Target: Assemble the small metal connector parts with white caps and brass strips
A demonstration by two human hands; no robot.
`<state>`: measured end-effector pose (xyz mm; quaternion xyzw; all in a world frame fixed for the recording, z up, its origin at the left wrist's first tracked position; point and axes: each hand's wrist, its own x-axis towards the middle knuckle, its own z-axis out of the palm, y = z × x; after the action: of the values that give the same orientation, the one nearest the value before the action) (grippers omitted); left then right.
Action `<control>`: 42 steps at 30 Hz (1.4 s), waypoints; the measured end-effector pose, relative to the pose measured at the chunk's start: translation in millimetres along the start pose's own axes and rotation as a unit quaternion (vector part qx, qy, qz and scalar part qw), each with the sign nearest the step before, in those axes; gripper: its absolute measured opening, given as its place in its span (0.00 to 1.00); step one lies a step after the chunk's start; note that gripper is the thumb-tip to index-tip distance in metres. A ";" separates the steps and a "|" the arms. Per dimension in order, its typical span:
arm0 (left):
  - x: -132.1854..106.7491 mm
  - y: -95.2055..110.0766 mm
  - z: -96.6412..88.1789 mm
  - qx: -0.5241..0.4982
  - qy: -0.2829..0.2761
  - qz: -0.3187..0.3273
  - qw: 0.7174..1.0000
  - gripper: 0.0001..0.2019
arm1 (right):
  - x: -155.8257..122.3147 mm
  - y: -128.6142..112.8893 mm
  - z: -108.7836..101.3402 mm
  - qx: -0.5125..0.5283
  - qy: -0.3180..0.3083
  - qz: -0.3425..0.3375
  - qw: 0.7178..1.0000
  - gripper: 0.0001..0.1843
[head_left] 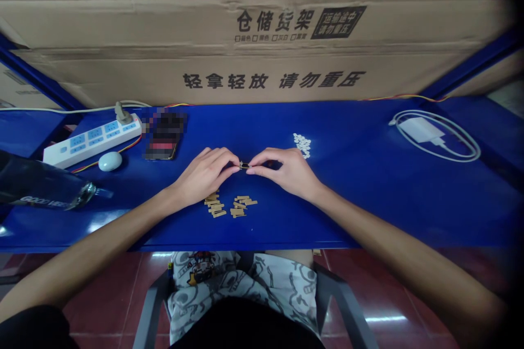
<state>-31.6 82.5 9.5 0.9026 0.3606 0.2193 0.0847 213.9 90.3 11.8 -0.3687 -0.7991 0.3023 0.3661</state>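
My left hand (204, 173) and my right hand (284, 170) meet over the middle of the blue table (368, 191). Both pinch one small dark part (244, 166) between thumb and fingertips, just above the tabletop. Several small tan pieces (229, 205) lie loose on the table just in front of my hands, nearer the front edge. A little heap of several small white pieces (303, 143) sits just behind my right hand.
A white power strip (92, 139) with a plug, a phone (162, 136) and a small pale oval object (110, 161) lie at the left. A dark bottle (41, 188) lies at the far left. A white charger with coiled cable (434, 135) sits right. Big cardboard boxes (262, 38) wall the back.
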 end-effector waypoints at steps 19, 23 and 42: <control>2.6 3.8 -0.5 0.122 0.051 0.058 0.990 0.10 | -0.3 4.9 6.3 -0.102 0.046 -0.145 0.983 0.06; 2.6 3.6 -0.2 0.117 0.046 0.063 0.990 0.10 | -0.8 4.7 4.2 -0.104 0.014 -0.147 0.984 0.07; 1.5 2.6 -2.2 0.027 0.065 0.046 0.996 0.10 | 1.9 -5.5 3.9 0.067 -0.039 -0.028 0.997 0.07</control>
<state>-30.0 81.7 12.8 0.9038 0.3293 0.2719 0.0268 207.8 88.0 14.4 -0.3091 -0.8003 0.3592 0.3673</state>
